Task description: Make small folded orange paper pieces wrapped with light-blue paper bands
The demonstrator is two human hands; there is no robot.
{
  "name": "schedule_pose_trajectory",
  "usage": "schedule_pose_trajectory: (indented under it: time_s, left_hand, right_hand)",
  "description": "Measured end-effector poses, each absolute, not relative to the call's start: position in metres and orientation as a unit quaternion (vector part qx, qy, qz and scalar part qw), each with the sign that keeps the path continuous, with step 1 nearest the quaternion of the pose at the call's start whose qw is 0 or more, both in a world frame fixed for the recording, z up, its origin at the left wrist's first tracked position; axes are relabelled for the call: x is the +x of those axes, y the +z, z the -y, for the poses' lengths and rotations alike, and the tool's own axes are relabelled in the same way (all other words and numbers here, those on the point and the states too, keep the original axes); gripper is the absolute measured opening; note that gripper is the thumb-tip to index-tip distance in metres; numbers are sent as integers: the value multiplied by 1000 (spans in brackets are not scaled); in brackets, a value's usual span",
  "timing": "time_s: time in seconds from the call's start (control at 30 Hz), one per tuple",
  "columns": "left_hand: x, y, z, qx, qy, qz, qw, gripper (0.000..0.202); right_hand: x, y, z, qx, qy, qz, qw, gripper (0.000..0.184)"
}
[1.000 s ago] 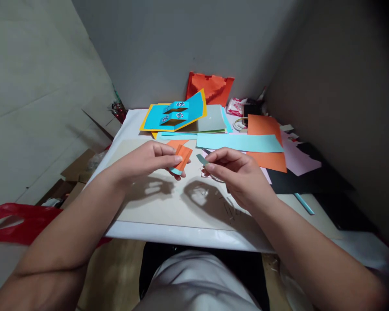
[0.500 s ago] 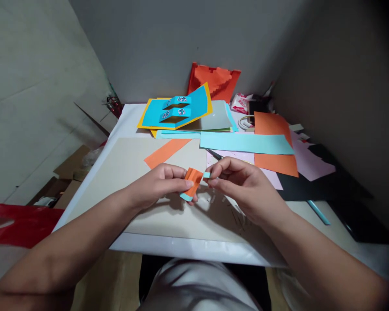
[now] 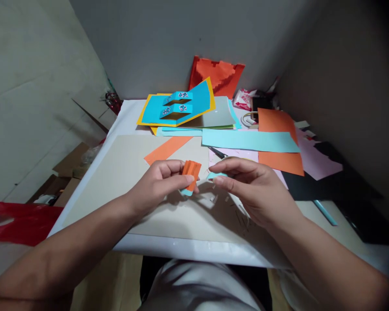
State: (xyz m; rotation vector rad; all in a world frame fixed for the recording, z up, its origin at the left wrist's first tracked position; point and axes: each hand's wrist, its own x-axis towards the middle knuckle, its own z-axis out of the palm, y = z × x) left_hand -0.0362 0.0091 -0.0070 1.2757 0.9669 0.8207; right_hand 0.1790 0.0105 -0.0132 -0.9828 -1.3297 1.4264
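My left hand (image 3: 162,183) pinches a small folded piece of orange paper (image 3: 191,172) with a light blue strip at its lower edge, held just above a grey cardboard sheet (image 3: 129,172). My right hand (image 3: 253,185) is closed in a pinch on a small light blue paper strip (image 3: 216,176), a short gap to the right of the orange piece. Small paper scraps (image 3: 214,199) lie on the cardboard under the hands.
An orange paper strip (image 3: 167,149), a long light blue sheet (image 3: 249,140), orange (image 3: 278,142), pink and black sheets lie behind the hands. A blue and yellow pop-up card (image 3: 178,108) and an orange stepped card (image 3: 217,77) stand at the back. A red bag (image 3: 16,222) lies left of the table.
Both hands came toward me and lower over the cardboard. The right hand brought the blue strip up to the orange piece, then drew it slightly right again.
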Motion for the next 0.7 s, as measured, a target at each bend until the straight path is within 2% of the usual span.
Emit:
schedule_pose_trajectory:
  time_s: [0.07, 0.27, 0.5, 0.7]
  left_hand:
    - [-34, -6, -8, 565, 354, -433, 606, 17]
    - [-27, -4, -5, 571, 346, -444, 598, 19]
    - [-23, -8, -1, 616, 363, -460, 526, 15]
    - [-21, -7, 1, 652, 361, -479, 464, 14]
  right_hand:
    - [179, -13, -10, -397, 576, 547, 460, 12]
    - [179, -10, -6, -384, 572, 570, 448, 12]
    - [176, -5, -4, -411, 478, 633, 449, 10]
    - [174, -4, -4, -424, 462, 634, 453, 12]
